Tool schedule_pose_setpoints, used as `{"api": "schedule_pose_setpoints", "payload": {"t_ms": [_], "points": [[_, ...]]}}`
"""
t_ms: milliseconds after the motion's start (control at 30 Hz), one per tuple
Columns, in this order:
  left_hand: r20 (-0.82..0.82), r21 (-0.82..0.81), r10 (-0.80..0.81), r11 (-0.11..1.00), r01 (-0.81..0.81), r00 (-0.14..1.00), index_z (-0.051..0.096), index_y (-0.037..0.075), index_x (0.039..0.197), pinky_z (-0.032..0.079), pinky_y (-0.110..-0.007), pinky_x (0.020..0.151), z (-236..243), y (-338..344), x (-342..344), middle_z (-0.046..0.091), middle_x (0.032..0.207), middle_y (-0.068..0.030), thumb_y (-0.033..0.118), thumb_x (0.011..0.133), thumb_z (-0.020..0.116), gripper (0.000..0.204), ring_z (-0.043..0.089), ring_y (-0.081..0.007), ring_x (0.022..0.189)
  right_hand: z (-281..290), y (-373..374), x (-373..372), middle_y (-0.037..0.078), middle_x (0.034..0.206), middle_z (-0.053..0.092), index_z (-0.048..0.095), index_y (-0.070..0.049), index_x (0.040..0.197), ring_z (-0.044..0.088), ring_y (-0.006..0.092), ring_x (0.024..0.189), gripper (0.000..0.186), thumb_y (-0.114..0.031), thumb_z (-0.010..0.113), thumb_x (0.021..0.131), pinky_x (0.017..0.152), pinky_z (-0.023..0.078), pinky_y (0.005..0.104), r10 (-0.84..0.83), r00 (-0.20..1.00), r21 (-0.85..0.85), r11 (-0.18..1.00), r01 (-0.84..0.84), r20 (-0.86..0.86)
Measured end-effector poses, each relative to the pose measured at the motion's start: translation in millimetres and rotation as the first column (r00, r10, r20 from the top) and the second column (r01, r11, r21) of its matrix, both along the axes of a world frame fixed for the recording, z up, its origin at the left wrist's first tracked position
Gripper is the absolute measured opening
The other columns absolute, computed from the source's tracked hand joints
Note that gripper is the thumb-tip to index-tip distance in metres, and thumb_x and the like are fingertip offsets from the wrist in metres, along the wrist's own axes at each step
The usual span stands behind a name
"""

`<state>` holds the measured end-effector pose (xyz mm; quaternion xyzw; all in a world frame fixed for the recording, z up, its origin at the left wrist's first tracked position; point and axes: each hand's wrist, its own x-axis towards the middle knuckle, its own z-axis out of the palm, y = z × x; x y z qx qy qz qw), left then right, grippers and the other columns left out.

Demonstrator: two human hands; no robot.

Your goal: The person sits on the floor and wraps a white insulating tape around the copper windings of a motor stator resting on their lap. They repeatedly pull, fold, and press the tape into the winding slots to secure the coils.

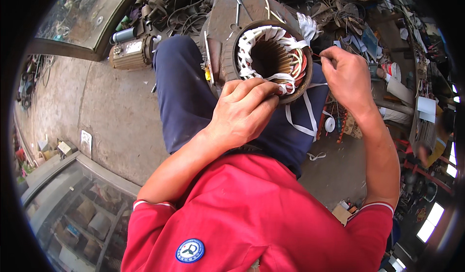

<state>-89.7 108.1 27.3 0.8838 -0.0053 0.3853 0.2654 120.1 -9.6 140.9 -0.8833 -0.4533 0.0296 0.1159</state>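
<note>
A motor stator (230, 59) sits on a rust-brown metal stand (219, 13) between my legs, its end windings bound with white tape (248, 39) over red and cream leads. My left hand (244, 107) curls its fingers over the stator's lower rim at the taped windings, partly hiding them. Just right of the stator, my right hand (346, 78) pinches a thin, reddish strand, too small to identify surely. Loose white tape (302, 127) hangs down beside my right leg, and a white glove (307, 27) lies behind the stator.
A finned motor (128, 54) and cluttered parts lie back left. A glass-fronted cabinet (58, 194) is at lower left. A tape roll (330, 124) is right of my leg. Wires and sheet scraps crowd the right, where another person in yellow (438, 148) is at the edge.
</note>
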Motion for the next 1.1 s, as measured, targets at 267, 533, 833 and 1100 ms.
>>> {"api": "schedule_pose_setpoints", "payload": {"t_ms": [267, 533, 833, 1100], "points": [[-0.033, 0.008, -0.013, 1.0, 0.013, 0.999, 0.07, 0.007, 0.101, 0.047, -0.037, 0.092, 5.7, -0.4, -1.1, 0.066, 0.121, -0.0062, 0.009, 0.078, 0.073, 0.023, 0.062, -0.0239, 0.114, -20.3, 12.2, 25.5, 0.023, 0.08, 0.069, 0.071, -0.003, 0.096, 0.067, 0.0449, 0.082, 0.021, -0.022, 0.062, 0.092, 0.073, 0.053, 0.0528, 0.176, 0.982, -0.092, 0.981, -0.17, 0.063], [-0.078, 0.016, -0.099, 0.995, 0.1, 0.992, 0.069, 0.005, 0.111, 0.048, -0.04, 0.083, 31.5, 26.2, 5.9, 0.066, 0.115, -0.0103, 0.006, 0.078, 0.071, 0.033, 0.063, -0.0275, 0.099, -7.9, -15.7, 19.9, 0.023, 0.078, 0.068, 0.068, -0.003, 0.099, 0.068, 0.0431, 0.08, 0.021, -0.023, 0.063, 0.093, 0.071, 0.051, 0.0504, -0.041, 0.998, 0.122, 0.991, 0.047, -0.053], [-0.709, 0.368, -0.131, 0.77, 0.522, 0.693, 0.069, 0.013, 0.113, 0.058, -0.04, 0.078, 69.8, 69.8, 95.4, 0.069, 0.099, -0.0054, 0.014, 0.081, 0.07, 0.031, 0.071, -0.0287, 0.095, -34.7, 3.0, 27.8, 0.02, 0.078, 0.07, 0.065, -0.006, 0.091, 0.07, 0.0427, 0.081, 0.017, -0.022, 0.066, 0.093, 0.072, 0.054, 0.0524, 0.092, 0.994, 0.102, 0.99, -0.098, 0.056], [-0.831, 0.47, -0.023, 0.507, 0.723, 0.556, 0.073, 0.012, 0.091, 0.058, -0.04, 0.078, 61.9, 66.8, 124.0, 0.07, 0.096, -0.0066, 0.013, 0.088, 0.062, 0.011, 0.073, -0.0273, 0.087, -42.9, 5.0, 22.9, 0.02, 0.077, 0.069, 0.067, -0.006, 0.092, 0.068, 0.0417, 0.079, 0.018, -0.023, 0.067, 0.092, 0.07, 0.052, 0.0518, 0.041, 0.999, 0.1, 0.994, -0.044, 0.027]]}}
